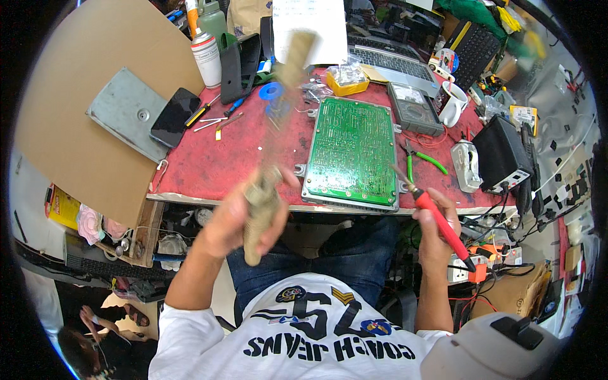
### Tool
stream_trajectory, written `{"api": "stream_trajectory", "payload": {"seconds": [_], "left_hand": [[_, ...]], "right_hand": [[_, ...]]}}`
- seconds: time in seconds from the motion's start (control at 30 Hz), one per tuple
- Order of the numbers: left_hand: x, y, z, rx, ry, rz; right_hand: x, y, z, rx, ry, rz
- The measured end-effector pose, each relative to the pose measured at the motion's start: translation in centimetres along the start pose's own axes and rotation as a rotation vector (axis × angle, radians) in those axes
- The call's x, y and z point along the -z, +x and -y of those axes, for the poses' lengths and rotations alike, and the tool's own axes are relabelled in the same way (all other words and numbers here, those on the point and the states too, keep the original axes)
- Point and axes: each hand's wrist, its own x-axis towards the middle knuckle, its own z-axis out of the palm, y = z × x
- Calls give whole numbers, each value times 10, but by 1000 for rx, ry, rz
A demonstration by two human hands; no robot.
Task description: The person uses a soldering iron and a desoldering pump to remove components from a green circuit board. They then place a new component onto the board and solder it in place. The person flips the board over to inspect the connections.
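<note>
My left hand (253,209) is wrapped round the beige handle of a long tool (261,231). Motion smears its upper part, so its kind cannot be made out. My right hand (437,228) grips a soldering iron (440,221) by its red handle, the metal tip pointing up and left toward the lower right corner of the board. Between the hands, on the red-topped bench (215,168), lies a green circuit board (351,149) in a metal frame with mounting tabs. Green-handled pliers (421,159) rest just right of it.
Behind the board sit a yellow box (347,83), a multimeter (415,109) and a laptop (392,60). At right are a white mug (451,104) and a black box-shaped device (505,155). Left lie a phone (175,117), a metal cover (130,114), screwdrivers (202,114) and a spray can (206,60).
</note>
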Motion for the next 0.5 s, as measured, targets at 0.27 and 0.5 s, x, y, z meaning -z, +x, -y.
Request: {"api": "stream_trajectory", "payload": {"seconds": [0.27,0.5], "left_hand": [[-6,74,-41,-369,-276,-169],[0,124,-43,-361,-465,132]], "right_hand": [[-23,0,-9,-46,23,-23],[-25,1,-11,-71,-20,-12]]}}
